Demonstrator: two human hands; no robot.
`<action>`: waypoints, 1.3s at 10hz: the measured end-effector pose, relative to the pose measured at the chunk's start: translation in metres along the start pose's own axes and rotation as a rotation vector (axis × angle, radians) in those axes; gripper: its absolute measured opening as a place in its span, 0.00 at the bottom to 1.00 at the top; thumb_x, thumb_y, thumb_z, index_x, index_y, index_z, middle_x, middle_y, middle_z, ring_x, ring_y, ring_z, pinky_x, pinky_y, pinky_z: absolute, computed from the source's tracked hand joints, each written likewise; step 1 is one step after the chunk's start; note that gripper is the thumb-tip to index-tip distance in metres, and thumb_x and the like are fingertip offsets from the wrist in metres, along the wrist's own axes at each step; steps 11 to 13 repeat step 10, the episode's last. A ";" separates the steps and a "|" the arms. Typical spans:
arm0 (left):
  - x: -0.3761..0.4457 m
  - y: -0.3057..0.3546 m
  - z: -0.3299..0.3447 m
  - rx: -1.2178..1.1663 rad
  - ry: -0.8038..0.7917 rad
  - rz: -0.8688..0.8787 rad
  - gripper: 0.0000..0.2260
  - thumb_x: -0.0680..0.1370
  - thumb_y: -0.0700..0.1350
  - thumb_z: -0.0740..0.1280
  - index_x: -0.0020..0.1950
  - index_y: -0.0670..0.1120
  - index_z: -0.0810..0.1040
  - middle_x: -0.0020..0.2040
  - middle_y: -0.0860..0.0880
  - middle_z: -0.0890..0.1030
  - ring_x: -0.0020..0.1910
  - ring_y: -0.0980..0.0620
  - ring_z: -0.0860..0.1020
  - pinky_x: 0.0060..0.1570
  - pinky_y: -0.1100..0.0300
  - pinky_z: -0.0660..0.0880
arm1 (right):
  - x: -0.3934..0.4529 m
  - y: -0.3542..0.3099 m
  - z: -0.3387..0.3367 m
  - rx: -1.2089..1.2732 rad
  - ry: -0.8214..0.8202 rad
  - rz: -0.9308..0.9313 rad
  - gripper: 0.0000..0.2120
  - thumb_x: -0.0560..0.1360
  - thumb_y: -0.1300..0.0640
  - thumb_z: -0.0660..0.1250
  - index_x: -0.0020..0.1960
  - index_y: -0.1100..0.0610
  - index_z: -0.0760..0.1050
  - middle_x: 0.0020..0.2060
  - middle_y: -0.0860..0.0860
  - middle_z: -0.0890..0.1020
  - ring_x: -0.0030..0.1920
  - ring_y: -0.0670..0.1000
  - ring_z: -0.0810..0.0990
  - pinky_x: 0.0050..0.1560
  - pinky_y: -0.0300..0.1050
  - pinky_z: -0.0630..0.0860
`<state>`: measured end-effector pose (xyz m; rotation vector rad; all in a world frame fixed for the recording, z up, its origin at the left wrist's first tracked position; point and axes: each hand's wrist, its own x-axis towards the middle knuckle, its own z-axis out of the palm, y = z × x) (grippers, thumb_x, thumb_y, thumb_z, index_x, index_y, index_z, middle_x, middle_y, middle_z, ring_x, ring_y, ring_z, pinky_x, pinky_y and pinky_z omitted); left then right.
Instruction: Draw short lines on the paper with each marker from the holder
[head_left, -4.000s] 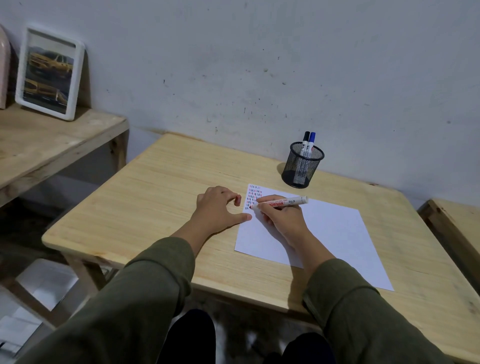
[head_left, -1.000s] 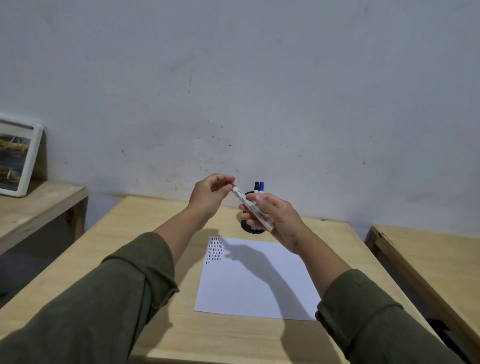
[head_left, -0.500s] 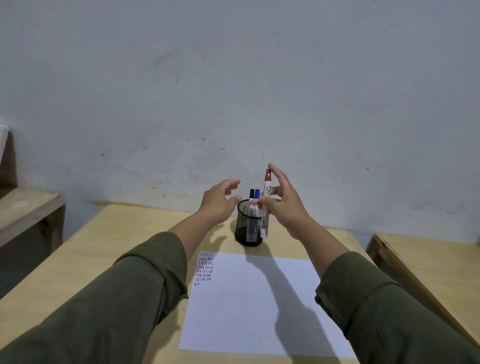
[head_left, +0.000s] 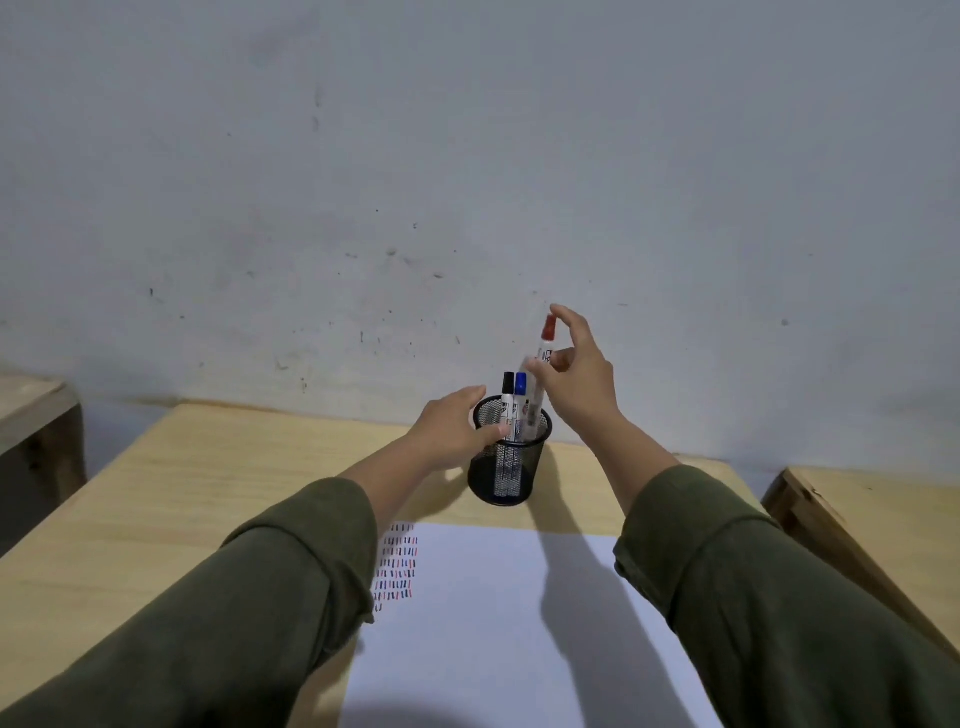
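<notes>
right hand (head_left: 577, 387) holds red marker (head_left: 546, 340) | left hand (head_left: 451, 422) grips holder (head_left: 482, 470)

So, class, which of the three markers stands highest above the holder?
The red-capped marker, pinched in the right hand: its cap rises well above the black-capped marker and blue-capped marker, which sit deep in the holder.

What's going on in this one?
A person works at a table. The right hand pinches a capped red marker, upright, with its lower end inside the mesh holder. The left hand grips the holder's rim. A black marker and a blue marker stand in it. Short lines in black, blue and red fill the far left corner of the paper.
</notes>
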<state>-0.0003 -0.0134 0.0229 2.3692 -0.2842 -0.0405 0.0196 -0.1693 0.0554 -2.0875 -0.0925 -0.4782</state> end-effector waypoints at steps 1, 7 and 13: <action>-0.002 -0.004 0.001 -0.023 -0.007 -0.001 0.28 0.76 0.54 0.65 0.73 0.46 0.63 0.74 0.48 0.66 0.74 0.48 0.63 0.69 0.59 0.60 | -0.002 0.009 0.005 -0.057 -0.015 0.016 0.29 0.74 0.59 0.67 0.70 0.41 0.63 0.34 0.55 0.75 0.37 0.50 0.74 0.35 0.34 0.70; 0.004 -0.013 0.010 -0.101 0.002 -0.009 0.28 0.76 0.53 0.66 0.74 0.48 0.63 0.71 0.47 0.71 0.72 0.47 0.67 0.66 0.58 0.63 | -0.007 0.038 0.024 -0.104 -0.119 0.068 0.24 0.75 0.62 0.65 0.69 0.48 0.70 0.55 0.57 0.82 0.46 0.51 0.77 0.32 0.20 0.68; -0.001 -0.011 0.011 -0.115 0.064 -0.054 0.32 0.76 0.56 0.64 0.76 0.48 0.57 0.74 0.47 0.66 0.74 0.47 0.63 0.70 0.54 0.60 | -0.017 0.024 0.012 -0.075 -0.058 0.068 0.30 0.76 0.55 0.66 0.74 0.46 0.60 0.59 0.55 0.79 0.47 0.50 0.78 0.43 0.37 0.71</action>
